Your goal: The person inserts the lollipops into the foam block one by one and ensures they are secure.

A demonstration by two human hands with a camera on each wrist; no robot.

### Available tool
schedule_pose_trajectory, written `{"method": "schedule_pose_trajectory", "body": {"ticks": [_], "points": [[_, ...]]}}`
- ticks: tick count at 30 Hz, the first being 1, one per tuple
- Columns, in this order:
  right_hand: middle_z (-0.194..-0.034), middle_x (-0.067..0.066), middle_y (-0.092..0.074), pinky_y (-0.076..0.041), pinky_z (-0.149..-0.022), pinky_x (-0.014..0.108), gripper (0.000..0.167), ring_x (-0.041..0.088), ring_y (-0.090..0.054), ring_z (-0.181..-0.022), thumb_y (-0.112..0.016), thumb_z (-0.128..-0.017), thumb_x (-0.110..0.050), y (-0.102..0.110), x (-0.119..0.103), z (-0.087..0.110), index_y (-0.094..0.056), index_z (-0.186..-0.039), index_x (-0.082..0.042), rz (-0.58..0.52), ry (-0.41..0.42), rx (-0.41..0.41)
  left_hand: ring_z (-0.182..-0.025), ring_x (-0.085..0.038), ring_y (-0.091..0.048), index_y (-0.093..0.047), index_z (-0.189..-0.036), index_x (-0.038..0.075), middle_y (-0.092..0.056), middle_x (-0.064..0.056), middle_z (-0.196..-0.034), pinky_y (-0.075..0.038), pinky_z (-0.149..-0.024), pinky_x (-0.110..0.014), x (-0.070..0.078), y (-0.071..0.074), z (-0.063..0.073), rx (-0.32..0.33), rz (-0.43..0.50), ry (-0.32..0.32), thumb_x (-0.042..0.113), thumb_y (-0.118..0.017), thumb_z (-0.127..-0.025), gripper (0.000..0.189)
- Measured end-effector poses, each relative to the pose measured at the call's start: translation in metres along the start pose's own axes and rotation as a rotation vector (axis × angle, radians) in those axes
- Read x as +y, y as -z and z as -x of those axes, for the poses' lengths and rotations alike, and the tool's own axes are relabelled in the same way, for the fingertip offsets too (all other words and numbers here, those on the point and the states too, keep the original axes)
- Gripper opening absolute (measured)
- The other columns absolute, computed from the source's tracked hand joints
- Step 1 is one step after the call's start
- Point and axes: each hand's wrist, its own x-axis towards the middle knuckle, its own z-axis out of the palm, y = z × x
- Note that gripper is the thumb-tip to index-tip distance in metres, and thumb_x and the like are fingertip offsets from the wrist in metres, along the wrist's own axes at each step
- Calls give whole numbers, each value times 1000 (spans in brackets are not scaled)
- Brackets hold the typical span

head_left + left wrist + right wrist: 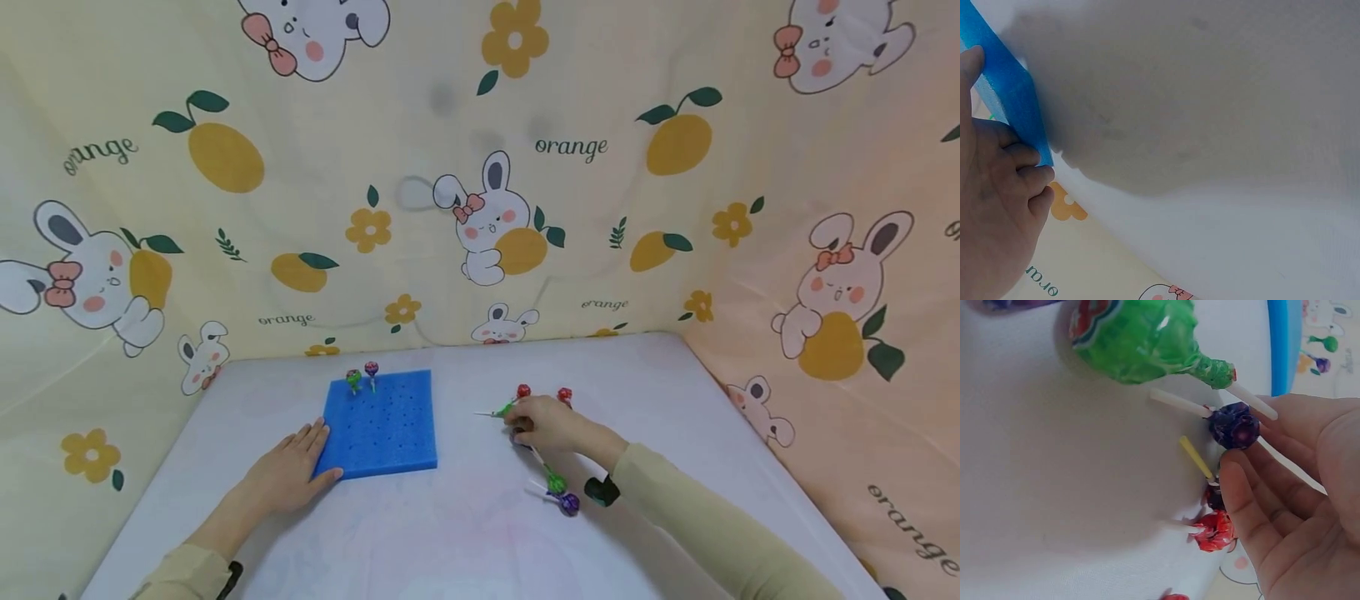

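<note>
Two standing, a whole cluster seemingly left to plant!
A green lollipop (353,378) and a purple lollipop (371,368) stand in the far-left part of the blue board (414,454); the loose lollipops (570,504) lie right of it on the tabletop (465,533). The left hand (288,475) rests at the board's left edge, fingers together, thumb apart. The right hand (547,423) is in there, fingers curled at a dark purple lollipop (1234,427): pinching it? Can't tell.
</note>
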Motion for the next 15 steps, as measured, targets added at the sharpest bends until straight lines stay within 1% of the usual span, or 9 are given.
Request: {"method": "schedule_pose_trajectory", "body": {"ticks": [5,9,15], "points": [[-111,0,-72,-56,-84,33,23,12,-60,-92,-77,-95,-11,-1,0,1,-76,-118,-9,27,-1,-18,-145,-54,-38,-41,-150,-16,-38,-37,-157,-37,-115,-65,1,1,0,-5,-2,4,52,-59,-103,84],[-113,0,-72,-58,-88,35,22,13,-61,-96,-77,-96,-12,-3,1,1,-77,-118,-11,21,-14,-31,-145,-54,-38,-41,-150,-15,-37,-37,-157,-36,-116,-65,2,1,0,-13,5,11,51,-59,-103,84],[-116,2,-72,-57,-90,37,21,14,-61,-99,-77,-96,-12,-4,3,0,-78,-116,-12,21,-8,-26,-145,-53,-38,-41,-150,-16,-37,-37,-157,-36,-117,-64,3,1,1,-8,1,16,51,-59,-103,83]]}}
